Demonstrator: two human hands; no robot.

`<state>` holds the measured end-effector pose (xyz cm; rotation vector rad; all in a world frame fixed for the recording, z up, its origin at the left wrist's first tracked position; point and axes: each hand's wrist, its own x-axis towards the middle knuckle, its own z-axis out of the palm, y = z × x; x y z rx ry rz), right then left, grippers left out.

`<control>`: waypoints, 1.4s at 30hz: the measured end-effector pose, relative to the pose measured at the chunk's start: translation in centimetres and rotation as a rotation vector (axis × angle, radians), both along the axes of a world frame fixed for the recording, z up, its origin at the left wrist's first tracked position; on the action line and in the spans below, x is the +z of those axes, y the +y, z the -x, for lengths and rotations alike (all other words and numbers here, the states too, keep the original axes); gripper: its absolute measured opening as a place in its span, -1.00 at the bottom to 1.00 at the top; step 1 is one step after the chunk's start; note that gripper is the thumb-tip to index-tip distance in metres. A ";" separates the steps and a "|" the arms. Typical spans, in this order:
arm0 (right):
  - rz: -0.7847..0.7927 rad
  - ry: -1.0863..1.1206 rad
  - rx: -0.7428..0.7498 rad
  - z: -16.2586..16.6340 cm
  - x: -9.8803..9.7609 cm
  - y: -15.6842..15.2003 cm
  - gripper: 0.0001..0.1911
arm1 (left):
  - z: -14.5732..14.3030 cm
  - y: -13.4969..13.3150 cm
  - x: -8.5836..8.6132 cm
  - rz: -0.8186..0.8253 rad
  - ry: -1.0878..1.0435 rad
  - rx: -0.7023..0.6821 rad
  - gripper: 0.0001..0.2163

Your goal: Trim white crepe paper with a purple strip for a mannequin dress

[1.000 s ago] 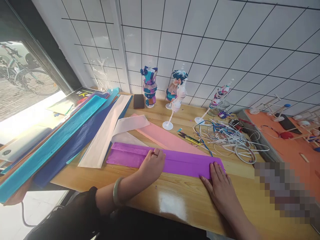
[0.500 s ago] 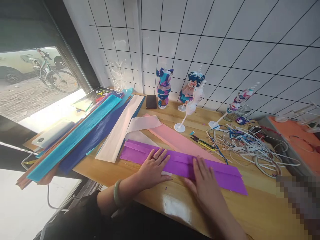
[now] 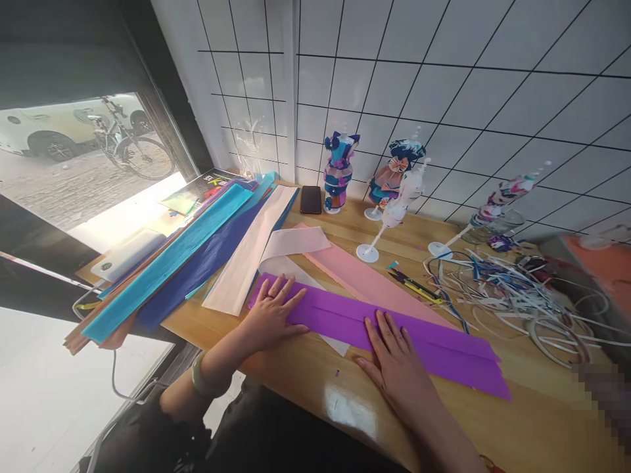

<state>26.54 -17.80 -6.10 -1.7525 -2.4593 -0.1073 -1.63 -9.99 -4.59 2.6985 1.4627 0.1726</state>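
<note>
A long folded strip of purple crepe paper (image 3: 444, 351) lies across the wooden table (image 3: 517, 420) in front of me. My left hand (image 3: 274, 314) lies flat on the strip's left end, fingers spread, a ring on one finger and a green bangle on the wrist. My right hand (image 3: 394, 358) presses flat on the strip near its middle, fingers stretched out. A pink sheet (image 3: 365, 279) and a white sheet (image 3: 290, 243) lie just behind the purple strip.
Long teal (image 3: 172, 259), dark blue (image 3: 207, 259) and cream (image 3: 251, 246) crepe sheets are stacked at the left. A black phone (image 3: 310, 199), small dressed doll stands (image 3: 338, 172), scissors (image 3: 414, 284) and a tangle of white cords (image 3: 532, 295) sit behind. A tiled wall backs the table.
Both hands slid leftward along the purple strip: the right from its right end to its middle, the left to its left end. My view turned left.
</note>
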 end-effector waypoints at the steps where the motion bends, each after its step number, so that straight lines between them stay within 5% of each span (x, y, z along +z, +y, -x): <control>1: 0.000 0.004 0.000 0.4 0.1 0.2 -0.28 | 0.2 0.0 0.0 -0.001 0.009 0.001 -0.26; 8: 0.048 0.032 -0.027 2.1 0.7 0.9 -0.26 | 0.1 0.0 -0.3 -0.045 0.032 -0.013 -0.28; 28: 0.022 -0.072 -0.273 -13.7 -1.1 -3.7 -0.25 | 0.2 0.4 -0.7 -0.074 0.073 -0.017 -0.32; 42: 0.031 -0.086 -0.328 -15.3 -2.3 -3.9 -0.25 | 0.2 0.3 -0.3 -0.064 0.030 -0.005 -0.33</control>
